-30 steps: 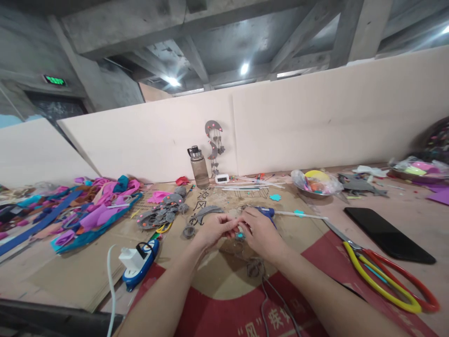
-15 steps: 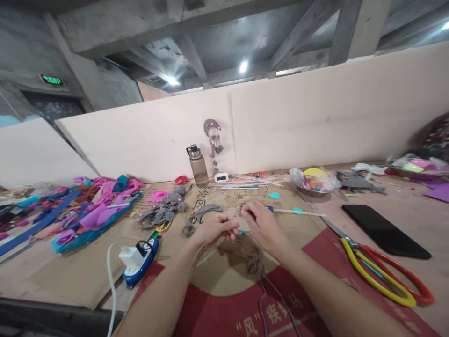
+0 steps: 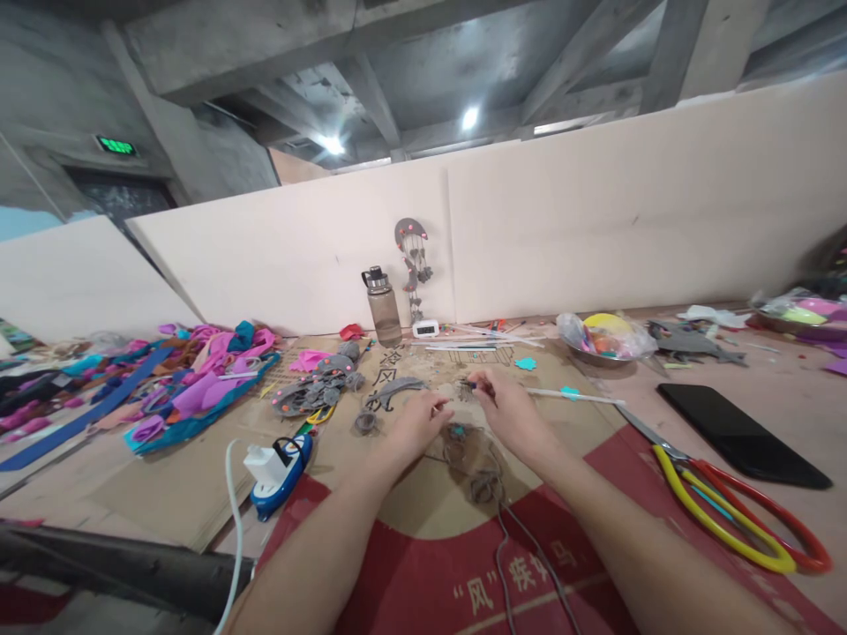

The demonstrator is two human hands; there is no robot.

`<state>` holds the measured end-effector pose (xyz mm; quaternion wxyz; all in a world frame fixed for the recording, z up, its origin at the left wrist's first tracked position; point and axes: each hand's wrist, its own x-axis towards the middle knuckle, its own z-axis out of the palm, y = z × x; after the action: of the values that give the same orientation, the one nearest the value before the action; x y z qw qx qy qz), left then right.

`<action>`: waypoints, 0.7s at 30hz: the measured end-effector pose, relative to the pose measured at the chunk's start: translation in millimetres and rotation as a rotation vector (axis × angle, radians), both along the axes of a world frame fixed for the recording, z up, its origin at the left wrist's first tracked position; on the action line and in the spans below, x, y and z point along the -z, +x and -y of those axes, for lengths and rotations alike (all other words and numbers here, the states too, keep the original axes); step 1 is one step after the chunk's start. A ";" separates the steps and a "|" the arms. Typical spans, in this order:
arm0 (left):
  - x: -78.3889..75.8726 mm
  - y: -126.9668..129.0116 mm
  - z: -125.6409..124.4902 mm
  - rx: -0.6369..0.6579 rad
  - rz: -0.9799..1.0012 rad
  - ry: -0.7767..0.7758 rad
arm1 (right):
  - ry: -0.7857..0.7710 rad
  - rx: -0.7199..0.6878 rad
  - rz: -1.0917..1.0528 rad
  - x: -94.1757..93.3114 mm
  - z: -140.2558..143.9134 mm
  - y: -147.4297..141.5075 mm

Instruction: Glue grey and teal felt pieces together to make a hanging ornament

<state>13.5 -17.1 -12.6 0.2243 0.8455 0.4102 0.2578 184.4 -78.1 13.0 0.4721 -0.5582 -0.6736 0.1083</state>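
Left hand [image 3: 420, 422] sits over the brown cardboard sheet [image 3: 198, 481], fingers curled in, thumb and fingertips pinched together near a small grey piece. What exactly it pinches is too small to tell. Right hand [image 3: 513, 413] is just beside it, thumb and index closed on something small and dark at its fingertips; can't tell what it is. Hands are near each other, not touching.

Between and just below the hands: a small teal piece [image 3: 456, 431] lies on the cardboard, next to a loose tangle of grey string [image 3: 482, 483] that trails toward the person over the red printed sheet [image 3: 423, 582].

Around them:
- grey foam cutouts [image 3: 318, 394] with orange dots, left of the left hand; a grey crescent piece [image 3: 397, 388] just beyond it.
- white glue stick rod [image 3: 569, 397] runs right from behind the right hand, with a teal scrap on it.
- blue-and-white plug block [image 3: 278, 463] with white cable, near the left forearm.
- large scissors [image 3: 721, 503], yellow and red handles, well to the right; black phone [image 3: 745, 435] beyond them.
- water bottle [image 3: 384, 306] upright against the white partition [image 3: 595, 238], small white clock [image 3: 425, 329] beside it, a grey hanging mobile [image 3: 411, 256] on the partition above.
- metal bowl [image 3: 599, 339] with coloured bits in plastic, far right of the bottle.
- heap of pink, purple and blue foam scraps [image 3: 191, 388] far left.
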 end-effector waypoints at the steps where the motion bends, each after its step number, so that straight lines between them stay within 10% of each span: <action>1: -0.5 0.8 2.5 0.038 -0.057 0.011 | 0.007 -0.007 0.023 2.4 -1.4 0.9; 7: -2.2 4.5 10.1 0.097 -0.148 -0.009 | 0.031 -0.046 0.116 9.4 -2.2 0.9; 21: 7.2 4.7 -0.1 0.044 0.432 -0.430 | -0.317 -0.119 0.281 19.9 -7.9 -1.3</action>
<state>18.1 -16.9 -19.8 0.4856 0.7131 0.3796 0.3341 183.1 -70.2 -6.9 0.2726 -0.5944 -0.7391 0.1617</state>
